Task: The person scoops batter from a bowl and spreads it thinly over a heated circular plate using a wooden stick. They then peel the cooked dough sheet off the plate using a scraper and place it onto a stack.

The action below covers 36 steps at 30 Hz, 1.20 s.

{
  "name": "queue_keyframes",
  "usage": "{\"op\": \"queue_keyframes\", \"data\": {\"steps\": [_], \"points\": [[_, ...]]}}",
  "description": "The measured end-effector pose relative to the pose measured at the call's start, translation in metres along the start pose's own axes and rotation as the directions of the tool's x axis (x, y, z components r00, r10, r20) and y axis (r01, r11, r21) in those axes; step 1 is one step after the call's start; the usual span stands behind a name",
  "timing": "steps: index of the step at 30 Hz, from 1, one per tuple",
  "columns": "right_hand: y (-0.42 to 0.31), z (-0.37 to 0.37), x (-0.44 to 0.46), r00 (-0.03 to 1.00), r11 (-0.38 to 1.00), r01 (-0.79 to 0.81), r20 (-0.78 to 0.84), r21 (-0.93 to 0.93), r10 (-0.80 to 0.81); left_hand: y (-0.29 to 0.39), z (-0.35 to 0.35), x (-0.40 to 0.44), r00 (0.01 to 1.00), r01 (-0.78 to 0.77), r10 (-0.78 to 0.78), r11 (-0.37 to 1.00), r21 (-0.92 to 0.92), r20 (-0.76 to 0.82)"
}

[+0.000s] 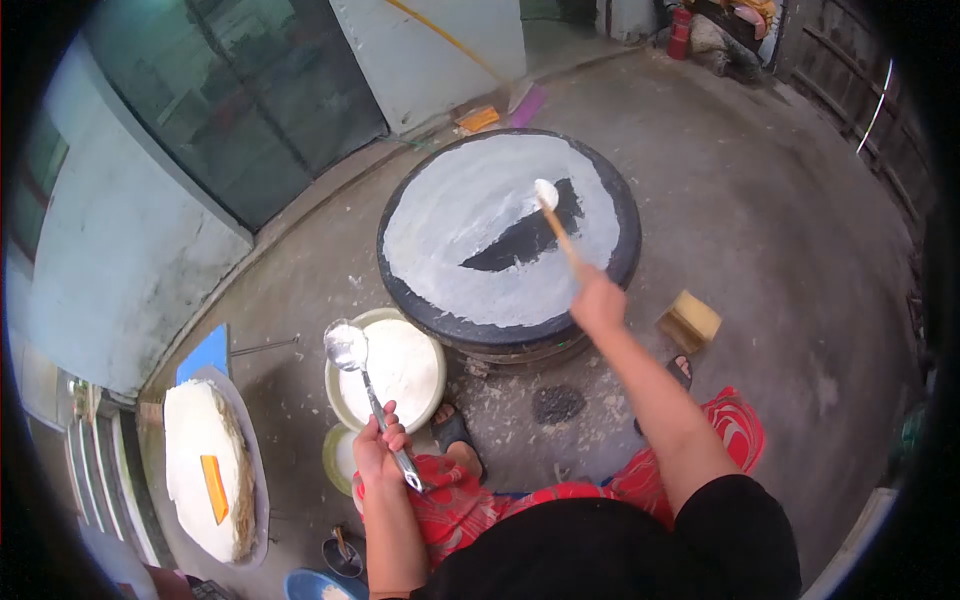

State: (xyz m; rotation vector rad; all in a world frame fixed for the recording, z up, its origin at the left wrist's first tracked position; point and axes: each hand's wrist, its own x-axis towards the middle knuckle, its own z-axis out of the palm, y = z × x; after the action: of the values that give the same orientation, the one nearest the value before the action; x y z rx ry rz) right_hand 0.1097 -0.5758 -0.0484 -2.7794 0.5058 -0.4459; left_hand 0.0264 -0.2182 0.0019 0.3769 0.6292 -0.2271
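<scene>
My left hand point(380, 447) is closed around the handle of a metal ladle point(347, 347). The ladle's bowl, smeared with white batter, hangs over the left side of a tub point(437, 392) of white batter. My right hand point(598, 303) grips a wooden-handled spreader point(560, 232) whose head is coated in batter. That head lies over the large round black griddle point(628, 215). A thin layer of pale batter point(430, 255) covers most of the griddle, with a dark uncoated patch right of its middle, beside the spreader.
To my left stands a thick stack of white flat sheets point(190, 455) with an orange scraper point(214, 488) on top. A yellow block point(690, 320) lies right of the griddle. Near my left foot are a small pan point(343, 557) and a blue basin point(300, 583).
</scene>
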Motion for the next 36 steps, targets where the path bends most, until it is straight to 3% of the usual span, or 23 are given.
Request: {"op": "queue_keyframes", "data": {"steps": [1,2,3,5,9,10,11,13,14,16,19,24,26,27,29,32,33,36], "points": [[-0.004,0.002,-0.009,1.000,0.999,0.010,0.013,0.045,-0.010,0.000,0.000,0.001,1.000,-0.013,0.013,1.000,-0.005,0.000],[-0.004,0.009,-0.013,0.990,0.990,0.141,0.023,0.028,-0.141,-0.001,-0.001,0.002,1.000,-0.016,0.016,1.000,-0.001,0.013],[0.002,0.013,-0.010,0.990,0.990,0.137,0.025,0.031,-0.137,-0.002,-0.001,0.002,1.000,-0.016,0.016,1.000,0.004,0.010],[0.021,0.012,0.008,0.997,0.963,0.077,0.002,-0.257,-0.079,-0.002,0.002,0.001,0.999,0.019,-0.018,1.000,-0.018,0.049],[0.039,-0.014,0.023,0.999,0.960,-0.042,-0.027,-0.276,0.035,-0.003,0.004,-0.001,1.000,0.014,-0.013,1.000,0.023,-0.018],[0.039,-0.020,0.019,0.993,0.983,-0.104,0.041,-0.150,0.111,-0.002,0.001,0.000,1.000,0.008,-0.008,1.000,-0.002,-0.016],[0.042,-0.016,0.015,0.993,0.983,-0.107,0.036,-0.151,0.114,-0.002,0.001,0.001,1.000,0.003,-0.004,1.000,-0.026,-0.014],[0.054,0.000,0.012,0.962,0.964,-0.249,0.138,0.093,0.235,-0.005,0.007,-0.001,0.998,-0.022,0.023,1.000,0.007,-0.054],[0.062,0.000,0.017,0.962,0.964,-0.250,0.138,0.092,0.236,-0.005,0.007,0.000,0.998,-0.029,0.030,1.000,0.012,-0.051],[0.082,-0.002,0.033,0.965,0.871,-0.256,0.161,0.418,0.206,-0.006,0.006,-0.001,0.998,-0.036,0.038,0.999,0.025,-0.052],[0.113,0.012,0.072,0.935,0.852,-0.349,0.211,0.391,0.286,-0.006,0.008,0.001,1.000,0.000,0.000,1.000,0.011,-0.020],[0.102,-0.010,0.059,0.925,0.875,-0.260,0.365,0.409,0.104,-0.007,0.007,0.001,1.000,0.018,-0.018,0.999,-0.029,-0.005],[0.120,-0.012,0.051,0.902,0.712,-0.305,0.432,0.632,0.002,-0.006,0.005,0.002,1.000,0.009,-0.009,1.000,-0.010,0.005],[0.130,0.002,0.052,0.902,0.712,-0.304,0.433,0.633,0.001,-0.006,0.003,0.003,1.000,0.001,-0.001,1.000,0.011,0.013],[0.152,0.047,0.052,0.945,0.748,-0.322,0.156,0.580,0.287,-0.005,-0.001,0.004,1.000,0.013,-0.013,1.000,0.002,0.026],[0.088,0.037,0.037,0.957,0.792,-0.275,0.238,0.545,0.168,-0.005,0.002,0.004,0.998,0.040,-0.039,0.999,-0.020,0.053],[0.070,0.025,0.031,0.973,0.844,-0.171,0.223,0.508,0.064,-0.005,0.002,0.002,0.997,0.055,-0.053,0.998,-0.042,0.064],[0.054,-0.015,0.020,0.958,0.906,-0.141,0.285,0.400,0.024,-0.003,-0.001,0.005,0.996,0.060,-0.058,0.998,-0.032,0.072]]}}
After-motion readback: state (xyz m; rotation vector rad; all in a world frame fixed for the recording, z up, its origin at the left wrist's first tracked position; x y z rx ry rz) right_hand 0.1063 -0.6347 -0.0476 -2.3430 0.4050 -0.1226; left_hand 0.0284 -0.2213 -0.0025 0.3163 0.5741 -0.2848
